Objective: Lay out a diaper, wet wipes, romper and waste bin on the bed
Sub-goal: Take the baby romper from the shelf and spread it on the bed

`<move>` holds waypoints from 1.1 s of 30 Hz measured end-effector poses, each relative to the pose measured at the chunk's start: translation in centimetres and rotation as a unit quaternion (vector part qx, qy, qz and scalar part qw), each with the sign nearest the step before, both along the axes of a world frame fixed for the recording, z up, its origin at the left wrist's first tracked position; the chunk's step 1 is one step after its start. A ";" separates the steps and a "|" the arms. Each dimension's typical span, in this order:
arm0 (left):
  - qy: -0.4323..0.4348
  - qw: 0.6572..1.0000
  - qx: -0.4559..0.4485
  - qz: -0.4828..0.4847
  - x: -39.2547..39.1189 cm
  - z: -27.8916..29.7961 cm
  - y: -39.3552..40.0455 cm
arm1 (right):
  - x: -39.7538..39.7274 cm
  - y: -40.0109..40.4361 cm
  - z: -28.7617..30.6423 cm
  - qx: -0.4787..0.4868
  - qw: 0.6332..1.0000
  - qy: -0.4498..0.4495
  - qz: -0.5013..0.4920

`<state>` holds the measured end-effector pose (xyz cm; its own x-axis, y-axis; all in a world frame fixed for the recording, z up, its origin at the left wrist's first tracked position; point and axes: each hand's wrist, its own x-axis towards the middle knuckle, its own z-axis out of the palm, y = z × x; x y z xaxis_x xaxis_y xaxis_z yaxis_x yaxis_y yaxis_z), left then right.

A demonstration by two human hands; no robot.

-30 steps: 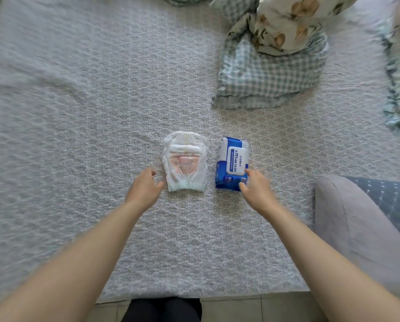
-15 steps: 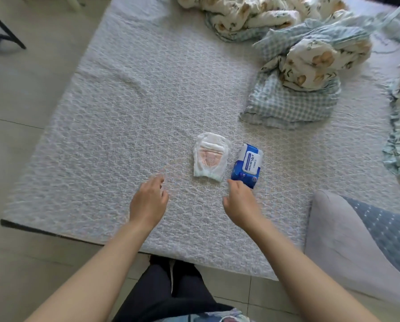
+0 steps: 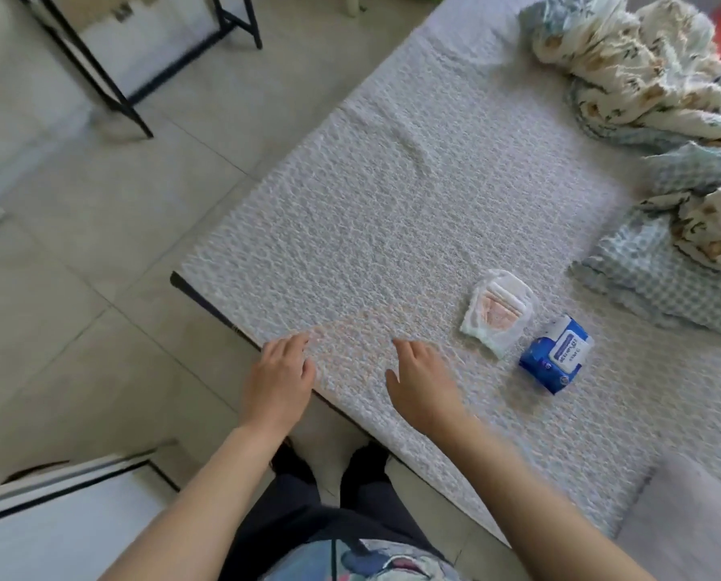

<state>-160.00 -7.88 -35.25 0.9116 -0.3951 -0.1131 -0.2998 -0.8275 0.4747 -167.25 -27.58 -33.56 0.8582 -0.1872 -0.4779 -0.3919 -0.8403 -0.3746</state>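
The wet wipes [image 3: 555, 354] label was blurred beyond reading. Both the left hand [image 3: 278, 381] and right hand [image 3: 423, 385] were held empty, fingers relaxed; the diaper [image 3: 498, 314] was seen beyond the right fingertips, apart, on the bed [image 3: 392, 211].

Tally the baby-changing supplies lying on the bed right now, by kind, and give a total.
Diaper: 1
Wet wipes pack: 1
Romper: 0 in view
Waste bin: 0 in view
Total laid out on the bed: 2
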 end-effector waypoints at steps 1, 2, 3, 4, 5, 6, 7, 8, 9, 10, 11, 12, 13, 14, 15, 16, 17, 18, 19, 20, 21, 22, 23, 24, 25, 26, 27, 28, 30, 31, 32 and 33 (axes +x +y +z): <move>-0.002 1.000 -0.001 0.014 0.1 0.2 1.7 | 0.9 1.5 0.2 0.003 1.000 0.001 0.011; -0.002 1.000 0.004 0.027 0.2 0.4 3.3 | 1.8 3.0 0.4 0.003 1.000 0.000 0.019; -0.004 0.999 0.012 0.034 0.5 0.3 5.1 | 2.6 4.5 0.6 0.000 1.000 -0.003 0.025; -0.003 0.999 0.023 0.044 0.7 0.3 6.9 | 3.4 6.0 0.7 -0.005 0.999 -0.009 0.031; 0.000 0.998 0.029 0.054 1.1 0.2 8.7 | 4.2 7.5 0.7 -0.007 0.999 -0.013 0.037; 0.005 0.997 0.031 0.064 1.6 0.3 10.5 | 5.0 9.0 0.8 -0.005 0.999 -0.015 0.040; 0.005 0.997 0.031 0.072 2.0 0.3 12.1 | 5.8 10.5 0.8 -0.002 0.999 -0.015 0.042; 0.006 0.996 0.030 0.080 2.5 0.4 13.8 | 6.5 11.9 0.8 0.001 0.999 -0.014 0.045; 0.005 0.996 0.029 0.088 3.0 0.6 15.5 | 7.3 13.3 0.8 0.002 0.999 -0.013 0.049; 0.003 0.995 0.030 0.097 3.6 0.8 17.2 | 8.0 14.8 0.7 0.002 0.998 -0.013 0.055; -0.002 0.994 0.035 0.103 4.2 1.0 18.8 | 8.8 16.2 0.8 0.001 0.998 -0.013 0.063; -0.006 0.993 0.041 0.109 4.8 1.2 20.5 | 9.5 17.6 0.8 0.000 0.997 -0.014 0.072; -0.011 0.993 0.045 0.113 5.4 1.3 22.0 | 10.3 19.0 0.8 -0.001 0.997 -0.019 0.081; -0.014 0.992 0.049 0.116 6.0 1.5 23.3 | 11.0 20.3 0.8 -0.002 0.996 -0.027 0.088; -0.018 0.991 0.052 0.122 6.6 1.6 24.6 | 11.9 21.5 0.9 -0.003 0.995 -0.037 0.096; -0.022 0.990 0.055 0.129 7.3 1.8 25.7 | 12.8 22.7 1.0 -0.004 0.993 -0.048 0.105; -0.026 0.989 0.057 0.137 8.0 1.9 26.6 | 13.9 23.8 1.2 -0.005 0.991 -0.058 0.119; -0.026 0.987 0.057 0.146 8.8 2.1 27.5 | 15.0 24.8 1.4 -0.004 0.989 -0.065 0.134; -0.028 0.986 0.056 0.154 9.6 2.2 28.2 | 16.1 25.6 1.5 -0.002 0.986 -0.069 0.149; -0.031 0.985 0.056 0.160 10.5 2.4 28.8 | 17.3 26.4 1.7 0.001 0.985 -0.072 0.159; -0.037 0.984 0.055 0.165 11.5 2.6 29.3 | 18.6 27.0 1.8 0.003 0.983 -0.076 0.165; -0.042 0.983 0.054 0.171 12.6 2.8 29.7 | 19.9 27.5 1.9 0.004 0.982 -0.080 0.169; -0.045 0.982 0.052 0.177 13.7 3.0 30.1 | 21.3 27.9 2.0 0.003 0.981 -0.085 0.177; -0.048 0.981 0.050 0.183 15.0 3.2 30.4 | 22.7 28.3 2.0 0.000 0.978 -0.088 0.186; -0.053 0.980 0.049 0.187 16.4 3.4 30.7 | 24.2 28.7 2.1 -0.001 0.976 -0.093 0.196; -0.058 0.979 0.051 0.191 17.9 3.6 31.0 | 25.7 29.1 2.2 -0.002 0.974 -0.097 0.203; -0.064 0.978 0.055 0.193 19.5 3.7 31.3 | 27.3 29.5 2.3 -0.003 0.972 -0.102 0.210; -0.070 0.977 0.060 0.193 21.2 3.9 31.5 | 28.9 29.8 2.5 -0.005 0.970 -0.107 0.219; -0.085 0.975 0.069 0.195 24.7 4.4 32.1 | 32.3 30.5 2.6 -0.011 0.963 -0.123 0.239; -0.091 0.973 0.073 0.198 26.5 4.7 32.4 | 34.2 30.8 2.7 -0.013 0.960 -0.132 0.247; -0.094 0.972 0.075 0.200 28.3 5.1 32.6 | 36.1 31.2 2.9 -0.014 0.957 -0.137 0.254; -0.098 0.972 0.077 0.201 30.0 5.5 32.8 | 37.9 31.5 3.1 -0.016 0.955 -0.141 0.259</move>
<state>-130.01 24.93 -29.73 0.9988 0.0043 0.0490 -0.0107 -0.9533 0.3017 -129.32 3.94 -30.50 0.9333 0.2877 -0.2151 0.1929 -0.9066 -0.3754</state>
